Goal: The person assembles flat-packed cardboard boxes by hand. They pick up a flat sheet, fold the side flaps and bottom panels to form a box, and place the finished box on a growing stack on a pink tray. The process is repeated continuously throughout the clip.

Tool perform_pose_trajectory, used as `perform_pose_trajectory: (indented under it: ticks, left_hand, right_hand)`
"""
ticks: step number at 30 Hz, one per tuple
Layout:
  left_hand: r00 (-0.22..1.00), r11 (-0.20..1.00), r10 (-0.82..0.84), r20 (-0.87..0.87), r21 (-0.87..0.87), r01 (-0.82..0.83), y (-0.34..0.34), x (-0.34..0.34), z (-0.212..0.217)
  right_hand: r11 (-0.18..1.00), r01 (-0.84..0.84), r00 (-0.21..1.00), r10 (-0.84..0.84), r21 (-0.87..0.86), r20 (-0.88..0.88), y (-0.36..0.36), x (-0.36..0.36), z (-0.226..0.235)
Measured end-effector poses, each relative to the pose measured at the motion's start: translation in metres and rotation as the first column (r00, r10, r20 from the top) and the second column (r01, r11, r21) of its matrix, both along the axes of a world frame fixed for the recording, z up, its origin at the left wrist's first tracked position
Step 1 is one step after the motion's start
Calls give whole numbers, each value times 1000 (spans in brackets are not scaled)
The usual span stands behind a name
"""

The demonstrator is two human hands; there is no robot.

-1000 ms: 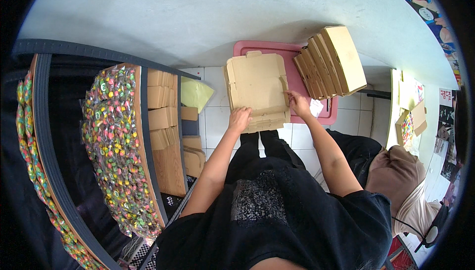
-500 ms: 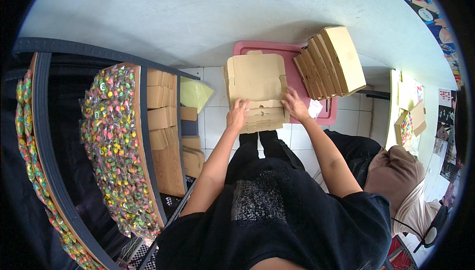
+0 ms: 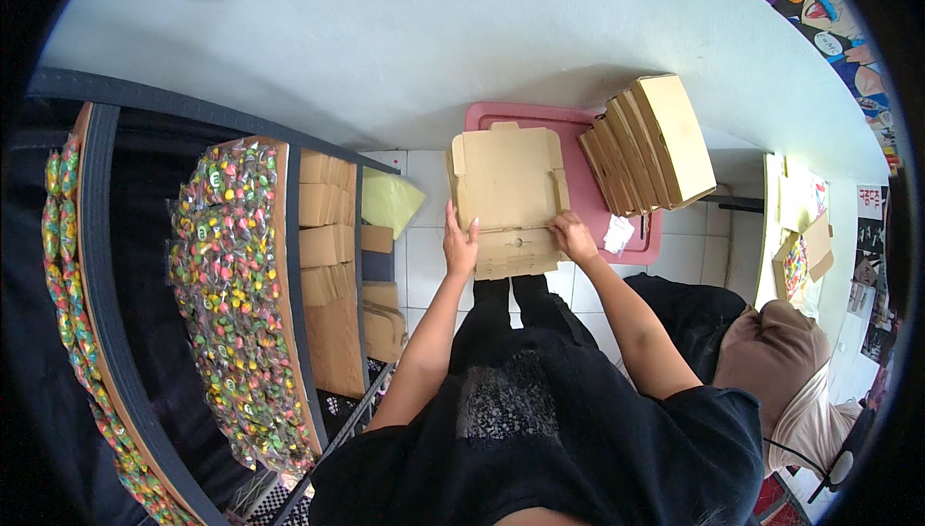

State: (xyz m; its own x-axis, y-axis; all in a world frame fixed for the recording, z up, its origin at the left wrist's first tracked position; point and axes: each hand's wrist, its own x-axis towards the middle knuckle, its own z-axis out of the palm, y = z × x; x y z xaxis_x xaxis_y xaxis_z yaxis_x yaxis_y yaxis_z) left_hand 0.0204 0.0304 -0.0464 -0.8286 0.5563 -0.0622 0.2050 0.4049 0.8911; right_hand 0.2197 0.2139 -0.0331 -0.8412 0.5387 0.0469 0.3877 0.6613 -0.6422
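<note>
We see bright, even daylight on the far wall (image 3: 385, 35), soft shadows, sharp centre, and heavily bent, dark edges.

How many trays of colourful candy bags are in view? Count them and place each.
2. One candy tray stands left of the left hand; another lies further left at the picture's edge, partly cut off. More may be hidden.

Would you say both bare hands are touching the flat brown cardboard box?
Yes, the left hand and right hand both rest on the flat brown cardboard box.
</note>
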Motion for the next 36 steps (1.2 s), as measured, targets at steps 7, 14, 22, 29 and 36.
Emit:
perform_pose_trajectory:
  ticks: [7,14,22,29,36]
  left_hand:
    - [997,999,26,-66,40,-24,16,1,31]
    - [994,989,97,58,-118,-90,15,-29,7]
    - [965,944,-223,-136,-277,179,20,-37,4]
    - [989,997,62,-136,62,-54,37,-13,-23]
    - [985,999,46,-166,30,-42,49,-17,-16]
  right_hand:
    - [983,135,989,-141,-123,-41,-11,-8,22]
    - [982,52,999,-54,-179,-7,-19,-6,20]
    - [943,-20,996,48,-332,78,2,-3,22]
    - [828,448,864,-497,-338,-73,10,-46,-19]
    - [754,528,815,-580,-390,-18,9,-49,-38]
